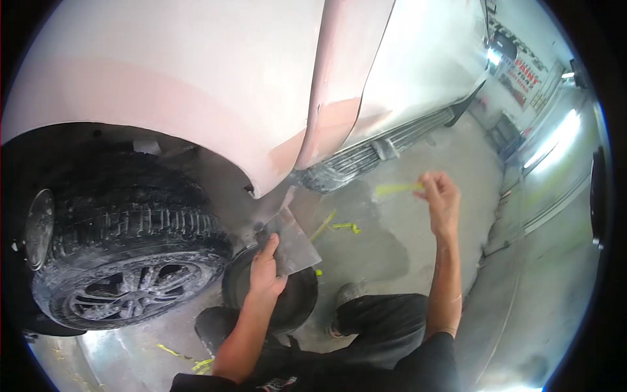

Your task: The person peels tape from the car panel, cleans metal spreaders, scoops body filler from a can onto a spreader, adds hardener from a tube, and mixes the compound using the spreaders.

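My left hand point(265, 273) is closed on the edge of a flat grey rectangular sheet point(298, 247), thumb on top; whether it is sandpaper or a thin plate I cannot tell. It is held above a black round tub point(305, 302) between my knees. My right hand point(440, 199) is raised out to the right, fingers pinched on a strip of yellow-green tape point(396, 189), which is blurred and points left. Ahead stands a white vehicle body point(228, 52) with pinkish sanded patches point(287, 155) by the wheel arch and door edge.
A dusty wheel point(137, 287) sits at the left under the arch. A ribbed side step point(385, 149) runs along the vehicle's lower edge. Torn yellow tape pieces point(346, 227) lie on the concrete floor point(418, 235). A wall with a sign point(522, 75) is at the far right.
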`<state>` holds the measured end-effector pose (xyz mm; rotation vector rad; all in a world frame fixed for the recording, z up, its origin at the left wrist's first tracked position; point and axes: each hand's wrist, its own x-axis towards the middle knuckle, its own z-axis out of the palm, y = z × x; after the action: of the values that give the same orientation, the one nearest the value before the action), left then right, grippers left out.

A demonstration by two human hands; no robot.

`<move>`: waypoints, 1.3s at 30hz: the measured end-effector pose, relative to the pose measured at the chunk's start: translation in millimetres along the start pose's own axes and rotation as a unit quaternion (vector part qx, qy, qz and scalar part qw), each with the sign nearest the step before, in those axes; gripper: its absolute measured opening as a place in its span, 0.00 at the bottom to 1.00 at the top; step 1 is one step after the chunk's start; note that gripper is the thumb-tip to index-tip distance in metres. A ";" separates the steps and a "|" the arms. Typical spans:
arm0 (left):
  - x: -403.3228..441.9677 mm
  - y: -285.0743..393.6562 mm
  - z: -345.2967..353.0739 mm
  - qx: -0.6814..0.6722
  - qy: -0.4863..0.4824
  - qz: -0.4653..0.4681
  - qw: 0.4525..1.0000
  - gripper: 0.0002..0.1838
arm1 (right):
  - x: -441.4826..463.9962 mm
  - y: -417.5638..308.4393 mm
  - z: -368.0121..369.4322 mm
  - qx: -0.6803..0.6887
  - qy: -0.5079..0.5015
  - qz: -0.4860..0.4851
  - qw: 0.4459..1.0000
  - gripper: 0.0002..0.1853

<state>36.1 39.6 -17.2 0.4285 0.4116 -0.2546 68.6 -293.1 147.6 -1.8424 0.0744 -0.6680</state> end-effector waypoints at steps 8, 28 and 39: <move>10.6 0.9 -13.4 0.084 -0.037 0.016 0.996 0.16 | -56.8 114.5 4.1 -0.166 -0.103 0.129 0.972 0.19; -92.2 -36.6 -26.0 0.291 0.050 0.099 0.950 0.23 | -54.9 198.2 22.5 -0.255 -0.190 0.079 0.945 0.09; -110.6 -52.0 -31.8 0.268 0.061 0.097 0.957 0.23 | -50.0 193.0 12.6 -0.163 -0.150 0.101 0.970 0.17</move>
<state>-89.3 25.0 -13.5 1.0168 0.4164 -0.1441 84.0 -337.2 -46.6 -2.1969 0.1786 -0.2370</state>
